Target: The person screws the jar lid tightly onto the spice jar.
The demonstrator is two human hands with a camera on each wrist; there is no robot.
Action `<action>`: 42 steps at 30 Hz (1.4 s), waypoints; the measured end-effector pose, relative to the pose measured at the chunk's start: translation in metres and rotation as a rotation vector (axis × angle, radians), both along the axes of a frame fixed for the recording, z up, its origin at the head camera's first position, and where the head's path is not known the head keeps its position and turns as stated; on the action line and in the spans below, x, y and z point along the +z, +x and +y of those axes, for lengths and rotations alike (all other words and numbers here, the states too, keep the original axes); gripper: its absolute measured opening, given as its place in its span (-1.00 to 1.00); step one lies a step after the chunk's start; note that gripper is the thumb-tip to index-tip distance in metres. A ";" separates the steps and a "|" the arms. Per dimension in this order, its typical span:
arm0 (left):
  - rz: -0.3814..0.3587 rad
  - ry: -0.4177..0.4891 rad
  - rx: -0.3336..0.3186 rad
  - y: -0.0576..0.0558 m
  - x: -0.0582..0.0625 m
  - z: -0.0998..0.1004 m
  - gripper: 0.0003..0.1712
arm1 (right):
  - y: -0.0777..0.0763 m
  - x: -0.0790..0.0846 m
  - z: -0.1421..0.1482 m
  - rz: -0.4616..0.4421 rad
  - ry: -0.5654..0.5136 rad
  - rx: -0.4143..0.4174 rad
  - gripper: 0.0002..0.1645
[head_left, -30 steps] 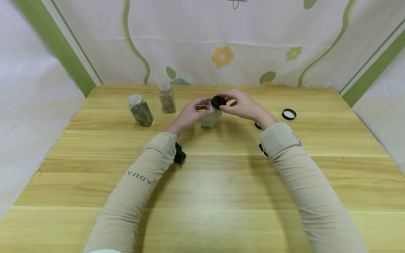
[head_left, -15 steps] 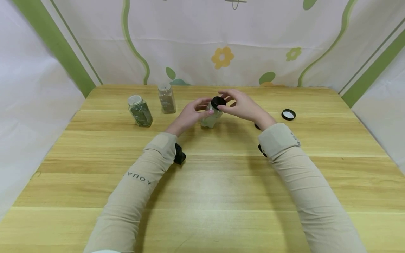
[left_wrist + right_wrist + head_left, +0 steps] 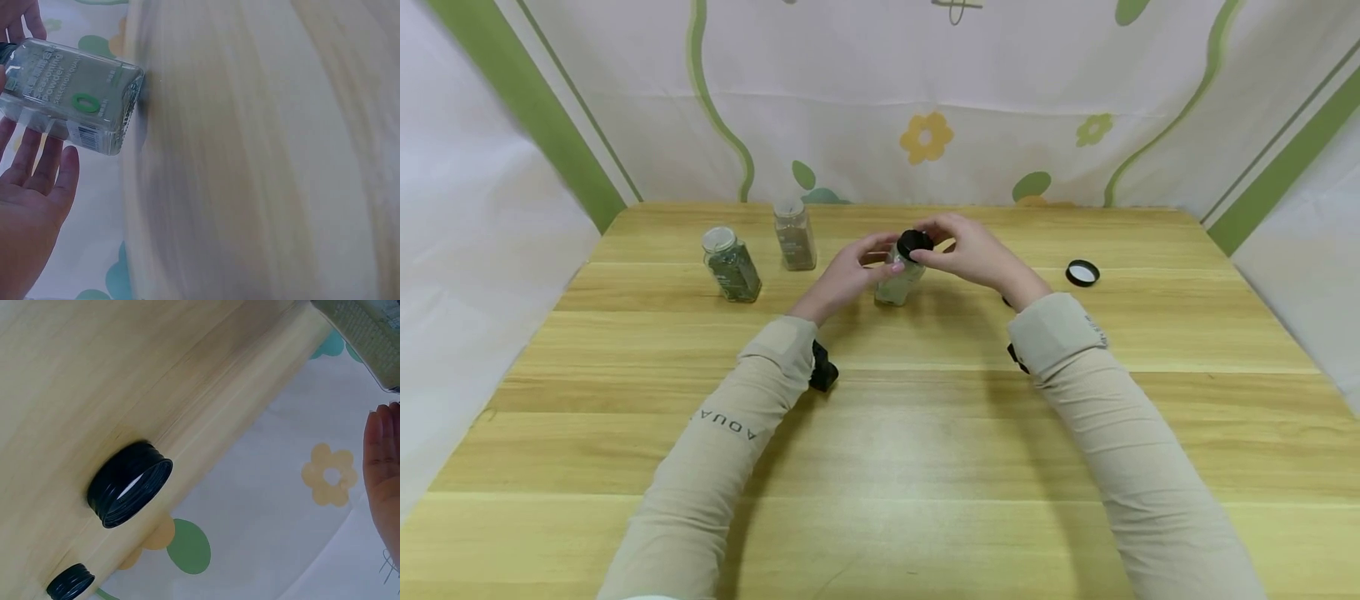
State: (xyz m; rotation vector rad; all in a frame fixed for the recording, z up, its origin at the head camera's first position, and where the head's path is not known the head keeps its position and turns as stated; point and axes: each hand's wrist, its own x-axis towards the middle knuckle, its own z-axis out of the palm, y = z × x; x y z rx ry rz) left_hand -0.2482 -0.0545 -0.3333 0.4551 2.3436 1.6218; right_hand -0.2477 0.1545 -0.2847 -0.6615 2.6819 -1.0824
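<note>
My left hand (image 3: 848, 273) holds a square clear spice jar (image 3: 891, 290) around its upper part, thumb on the near side. The jar leans slightly on the table, its black lid (image 3: 914, 243) on top. My right hand (image 3: 973, 250) grips that lid between thumb and fingers. In the left wrist view the jar (image 3: 69, 87) shows printed lettering, a green ring mark and a barcode, with pale powder behind. At the right wrist view's edge, part of the jar (image 3: 369, 337) and my right hand (image 3: 382, 469) appear; the lid is out of frame there.
To the left stand two lidless spice jars, one with green flakes (image 3: 734, 271) and one with brownish contents (image 3: 795, 237). Right of the hands, a black lid (image 3: 1082, 272) lies upturned; another lid (image 3: 128, 481) is mostly hidden by my right wrist in the head view.
My right thumb has slid a little leftward across the front of the lid. The left hand and the jar stay in nearly the same place.
</note>
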 end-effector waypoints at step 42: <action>-0.022 0.003 0.008 0.004 0.005 0.000 -0.39 | -0.001 -0.001 0.004 0.024 -0.026 0.039 -0.44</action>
